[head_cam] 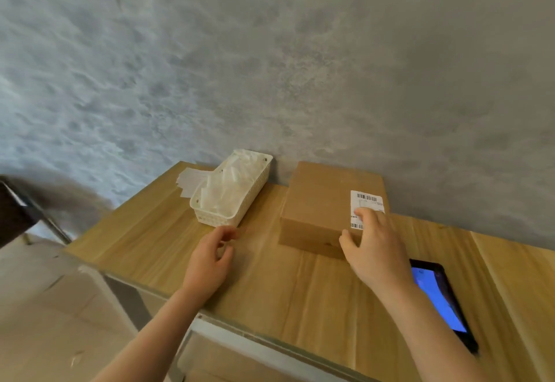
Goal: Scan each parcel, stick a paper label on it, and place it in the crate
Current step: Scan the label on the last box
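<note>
One cardboard parcel sits at the back of the wooden surface, against the wall, beside a white basket. The right hand presses its fingers on the paper label, thumb at the front edge; the left hand hovers loosely curled, its grip holding nothing. It looks stiff and light, best lifted by opposite side faces.

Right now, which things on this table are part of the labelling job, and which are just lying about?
Part of the job:
- cardboard parcel
- paper label on its top, under the right hand
- white basket of label slips
- phone, screen lit, probably the scanner

Lying about:
- loose white slips beside the basket
- left hand hovers, holding nothing I can see

No crate in view.
</note>
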Motion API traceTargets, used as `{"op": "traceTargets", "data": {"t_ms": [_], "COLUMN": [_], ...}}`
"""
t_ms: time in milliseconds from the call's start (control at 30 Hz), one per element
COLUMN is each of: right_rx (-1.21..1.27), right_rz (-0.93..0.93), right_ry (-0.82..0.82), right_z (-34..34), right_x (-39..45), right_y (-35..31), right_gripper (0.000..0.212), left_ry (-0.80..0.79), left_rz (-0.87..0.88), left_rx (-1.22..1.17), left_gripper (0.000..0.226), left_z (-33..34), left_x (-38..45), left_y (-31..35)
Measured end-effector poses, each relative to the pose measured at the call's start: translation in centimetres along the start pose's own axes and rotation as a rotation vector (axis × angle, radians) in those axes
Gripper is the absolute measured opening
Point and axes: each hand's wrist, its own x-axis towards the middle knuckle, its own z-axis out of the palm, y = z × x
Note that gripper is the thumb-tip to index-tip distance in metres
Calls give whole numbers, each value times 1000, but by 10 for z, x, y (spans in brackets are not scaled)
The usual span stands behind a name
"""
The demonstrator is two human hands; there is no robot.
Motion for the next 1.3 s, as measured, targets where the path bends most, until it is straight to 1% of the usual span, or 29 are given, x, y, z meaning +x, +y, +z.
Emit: {"op": "traceTargets", "data": {"t_ms": [133, 200, 300, 367, 500, 567, 667, 800, 933, 1000, 1067, 1167, 1300], "right_rx": [57, 88, 138, 171, 216, 237, 241, 210, 178, 195, 244, 342, 438], "right_rz": [-146, -201, -231, -229, -167, -114, -52, -15, -10, 5, 25, 52, 80], "right_ry": [-86, -123, -178, -215, -236, -238, -215, -181, -158, -140, -120, -101, -53], "right_z": [37, 59, 96, 120, 154, 166, 178, 185, 190, 192, 192, 191, 184], "right_x": [25, 38, 58, 70, 84, 86, 84, 81, 77, 76, 76, 75, 74], "right_y": [-62, -92, -134, -156, -178, -184, -189, -191, -192, -193, -193, -193, -196], "right_gripper": [42, 38, 35, 35, 31, 31, 31, 35, 35, 33, 32, 32, 33], "left_ry": [177, 206, 106, 19, -132, -205, -263, -270, -235, -227, -206, -119, 43], "left_rz": [-15, -20, -37, -42, -30, -11, 26, 80, 93, 68, 58, 62, 56], "left_rx": [-27, -9, 75, 158, 293, 419, 568, 637, 531, 410, 284, 172, 13], "left_gripper": [32, 28, 23, 25, 39, 48, 56, 54, 43, 33, 28, 29, 24], "left_z": [-47, -70, -100, -111, -115, -111, -106, -104, -104, -104, -105, -110, -124], "left_x": [27, 51, 96, 126, 178, 199, 220, 233, 239, 240, 240, 238, 233], "left_y": [-28, -45, -74, -92, -120, -128, -136, -146, -155, -157, -158, -159, -151]}}
